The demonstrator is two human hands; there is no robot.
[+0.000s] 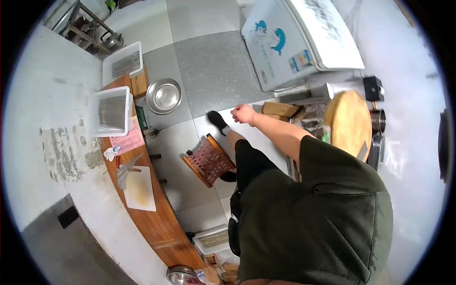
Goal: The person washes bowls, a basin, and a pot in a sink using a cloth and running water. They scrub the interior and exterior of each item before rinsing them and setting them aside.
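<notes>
My right hand (243,114) is held out over the floor at the end of my bare forearm, with its fingers curled in. Nothing shows in it. Just left of it and lower is my black shoe (217,121). A small low stool (209,161) with wooden side rails and a reddish patterned seat stands on the tiles by my feet, below and left of that hand. My other shoe (228,176) shows partly at the stool's right side. My left hand is out of view.
Along the left wall runs a wooden table (164,228) with a cutting board (139,190), a knife (127,171) and a white tub of sticks (113,111). A metal basin (164,96) sits on the floor. A white fridge (280,45) and a round wooden block (349,123) are rightward.
</notes>
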